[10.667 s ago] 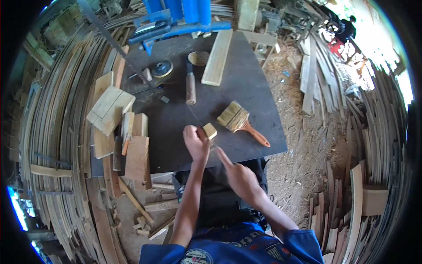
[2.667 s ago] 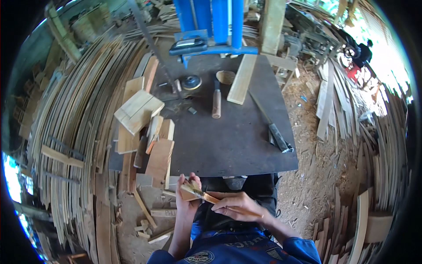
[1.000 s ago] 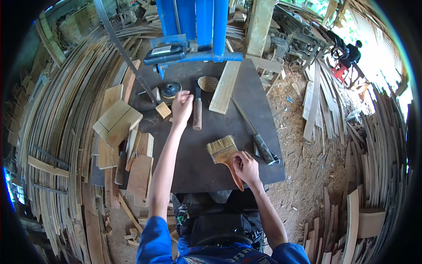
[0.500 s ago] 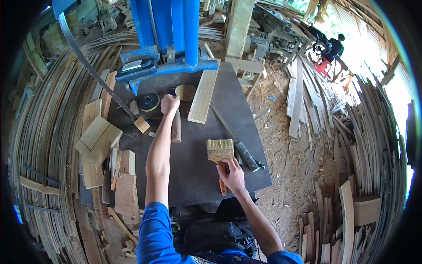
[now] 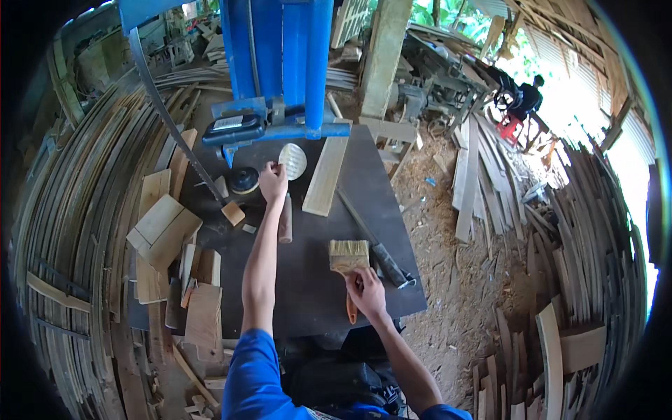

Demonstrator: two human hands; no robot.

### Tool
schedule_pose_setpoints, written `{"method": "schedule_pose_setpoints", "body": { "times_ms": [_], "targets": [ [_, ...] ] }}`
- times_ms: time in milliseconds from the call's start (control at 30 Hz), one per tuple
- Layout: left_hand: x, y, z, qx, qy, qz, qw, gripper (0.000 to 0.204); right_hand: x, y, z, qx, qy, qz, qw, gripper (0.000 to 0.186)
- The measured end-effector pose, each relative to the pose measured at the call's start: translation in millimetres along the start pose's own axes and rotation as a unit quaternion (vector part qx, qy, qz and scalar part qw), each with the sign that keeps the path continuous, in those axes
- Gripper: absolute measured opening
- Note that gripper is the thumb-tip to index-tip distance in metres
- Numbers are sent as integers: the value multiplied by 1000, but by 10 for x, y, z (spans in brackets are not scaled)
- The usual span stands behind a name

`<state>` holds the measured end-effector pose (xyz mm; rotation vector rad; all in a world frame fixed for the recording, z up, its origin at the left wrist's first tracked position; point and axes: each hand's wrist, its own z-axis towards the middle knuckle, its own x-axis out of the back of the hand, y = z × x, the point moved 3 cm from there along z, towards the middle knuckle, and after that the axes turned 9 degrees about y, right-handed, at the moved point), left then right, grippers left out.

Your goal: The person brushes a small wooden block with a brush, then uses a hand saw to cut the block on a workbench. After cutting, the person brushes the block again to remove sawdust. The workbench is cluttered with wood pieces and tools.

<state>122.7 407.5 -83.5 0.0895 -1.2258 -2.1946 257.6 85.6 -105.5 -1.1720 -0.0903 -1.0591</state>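
My left hand (image 5: pixel 274 183) reaches across the dark table, its fingers pinched on the edge of a thin round sanding disc (image 5: pixel 294 162). The disc is tilted, its pale face showing. Beside that hand lies a black round pad (image 5: pixel 243 180). Just below the left hand is a wooden cylinder (image 5: pixel 285 225), partly covered by the forearm. My right hand (image 5: pixel 366 292) is closed round the orange handle of a wide paintbrush (image 5: pixel 348 255), near the table's front; the bristles point away from me. Right of the brush lies a long tool with a dark wrapped handle (image 5: pixel 392 267).
A blue machine (image 5: pixel 273 63) stands at the table's far side, with a saw blade (image 5: pixel 157 98) slanting down to a small wood block (image 5: pixel 233 213). A flat board (image 5: pixel 327 176) lies on the table. Wood blocks (image 5: pixel 164 227) crowd its left. A person (image 5: pixel 526 98) sits far right.
The disc has tipped in my left hand, and its face now looks paler. My right hand still holds the paintbrush at nearly the same place. The whole view has shifted slightly.
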Motion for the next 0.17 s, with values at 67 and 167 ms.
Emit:
{"method": "schedule_pose_setpoints", "body": {
  "times_ms": [67, 167],
  "targets": [
    [152, 390, -485, 60, -134, -103, 984, 23, 157, 141, -76, -26, 43, -21, 999, 42],
    [811, 472, -814, 41, -279, -84, 956, 11, 136, 49, -72, -141, -7, 113, 984, 70]
  ]
}}
